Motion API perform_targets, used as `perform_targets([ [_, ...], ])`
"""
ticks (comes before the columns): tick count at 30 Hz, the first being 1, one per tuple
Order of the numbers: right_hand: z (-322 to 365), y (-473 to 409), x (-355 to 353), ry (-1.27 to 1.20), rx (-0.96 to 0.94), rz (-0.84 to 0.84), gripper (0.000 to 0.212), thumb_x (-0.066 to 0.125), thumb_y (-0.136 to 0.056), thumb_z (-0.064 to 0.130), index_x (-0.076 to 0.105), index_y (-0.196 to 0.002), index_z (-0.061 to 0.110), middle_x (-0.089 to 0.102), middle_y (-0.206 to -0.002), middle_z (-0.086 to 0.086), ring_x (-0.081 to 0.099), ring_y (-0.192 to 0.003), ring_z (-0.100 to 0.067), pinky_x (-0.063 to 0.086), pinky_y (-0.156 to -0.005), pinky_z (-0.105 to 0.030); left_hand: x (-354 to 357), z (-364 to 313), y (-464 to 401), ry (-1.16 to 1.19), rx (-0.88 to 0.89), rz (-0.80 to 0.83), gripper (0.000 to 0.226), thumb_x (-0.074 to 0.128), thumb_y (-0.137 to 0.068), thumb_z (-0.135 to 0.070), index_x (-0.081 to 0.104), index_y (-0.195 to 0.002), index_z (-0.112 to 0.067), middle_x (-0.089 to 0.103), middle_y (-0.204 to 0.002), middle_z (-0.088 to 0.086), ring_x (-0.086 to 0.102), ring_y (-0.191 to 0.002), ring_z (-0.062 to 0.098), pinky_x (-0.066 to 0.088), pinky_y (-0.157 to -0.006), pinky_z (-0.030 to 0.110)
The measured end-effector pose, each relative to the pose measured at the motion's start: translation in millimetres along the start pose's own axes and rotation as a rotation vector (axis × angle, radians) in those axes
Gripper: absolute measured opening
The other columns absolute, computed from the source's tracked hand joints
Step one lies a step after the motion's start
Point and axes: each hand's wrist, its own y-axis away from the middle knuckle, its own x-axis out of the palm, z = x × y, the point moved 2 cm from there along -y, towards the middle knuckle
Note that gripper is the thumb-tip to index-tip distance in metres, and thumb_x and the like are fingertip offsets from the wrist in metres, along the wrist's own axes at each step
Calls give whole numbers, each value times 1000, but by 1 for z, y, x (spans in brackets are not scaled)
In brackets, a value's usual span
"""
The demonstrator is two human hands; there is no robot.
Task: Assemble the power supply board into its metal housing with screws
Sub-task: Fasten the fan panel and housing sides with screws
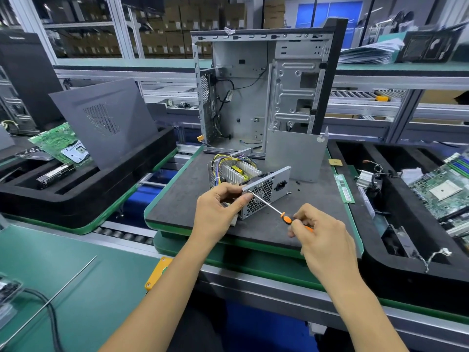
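One corner is deciding the move: the upper left corner of the metal housing (264, 193), on its perforated end face, where the tip of the screwdriver (269, 205) is meeting the sheet metal. The housing is lying on the dark tabletop (182, 199) with the power supply board (241, 171) already sitting inside it, heat-sink fins and yellow parts showing above the open top, a wire bundle rising at the far left end. Its long axis is running from near right to far left, so the end face is looking toward the person's right.

The screwdriver shaft is lying along a diagonal, tip up and left at the corner, orange handle down and right. The right hand (322, 237) is pinching that handle with curled fingers, well back from the housing. The left hand (220, 207) is nearer by far: thumb and fingers curled round the housing's near left edge, gripping just beside the tip, probably steadying it.

A screw at the tip is too small to confirm. Two or three loose screws (297, 183) are lying on the tabletop just right of the housing, near a bent metal cover (297, 153) standing upright behind it.
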Motion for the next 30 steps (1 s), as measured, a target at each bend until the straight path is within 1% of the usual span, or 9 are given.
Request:
perform_targets([
  [4, -1, -5, -1, 14, -8, 11, 27, 38, -80, 51, 59, -78, 33, 68, -72, 28, 59, -56, -5, 43, -55, -28, -1, -2, 0, 2, -16, 21, 12, 85, -86, -25, 77, -95, -24, 79, -89, -6, 75, -87, 15, 62, -82, 33],
  [7, -5, -8, 2, -32, 7, 17, 17, 50, -88, 39, 59, -76, 32, 67, -71, 27, 57, -68, -4, 33, -52, -27, -2, -3, 0, -40, -4, 33, 16, 84, -87, -26, 75, -99, -21, 79, -91, -7, 75, -89, 14, 62, -82, 43],
  [10, -8, -10, 6, -149, 47, 48, 18, 58, -91, 27, 61, -74, 28, 68, -66, 19, 58, -66, -9, 43, -56, -34, -3, -7, 2, -122, 68, 45, 19, 81, -89, -26, 72, -105, -23, 77, -97, -16, 74, -96, 4, 60, -83, 35],
  [14, -7, -8, 7, -147, 42, 49, 17, 60, -91, 27, 61, -74, 27, 68, -64, 16, 60, -66, -13, 48, -59, -37, -5, -12, 1, -203, 125, 56, 18, 79, -91, -27, 71, -106, -24, 75, -98, -21, 72, -96, -1, 59, -82, 30],
  [17, -2, -6, 5, -123, 27, 43, 19, 54, -87, 41, 59, -76, 27, 67, -63, 12, 58, -63, -13, 46, -55, -34, -5, -14, 1, -222, 123, 56, 18, 79, -91, -27, 71, -107, -23, 75, -97, -20, 72, -96, 2, 60, -80, 34],
  [20, 4, -5, 2, -61, -11, 33, 34, 44, -76, 59, 54, -81, 27, 62, -62, 7, 56, -62, -20, 43, -51, -33, -5, -16, 2, -210, 125, 47, 17, 81, -90, -25, 71, -104, -25, 75, -97, -21, 72, -95, 2, 59, -78, 32],
  [22, 7, -6, 0, 5, -6, 32, 26, 60, -79, 47, 45, -90, 29, 58, -62, 6, 54, -58, -18, 35, -47, -29, -4, -16, 2, -203, 110, 46, 18, 82, -89, -23, 71, -104, -24, 75, -96, -20, 73, -92, 3, 59, -78, 31],
  [24, 11, -6, -1, 76, -25, -8, 36, 69, -79, 31, 34, -88, 27, 54, -61, 6, 51, -54, -17, 30, -46, -27, -4, -16, 2, -195, 91, 40, 18, 82, -88, -22, 72, -103, -22, 76, -94, -18, 73, -89, 5, 59, -77, 32],
  [30, 22, -1, -7, 306, -180, -69, 36, 64, -90, 25, 30, -79, 20, 42, -57, -2, 43, -58, -35, 42, -51, -35, -4, -16, 2, -191, 69, 19, 19, 83, -87, -23, 75, -103, -17, 78, -91, -10, 73, -87, 6, 60, -80, 31],
])
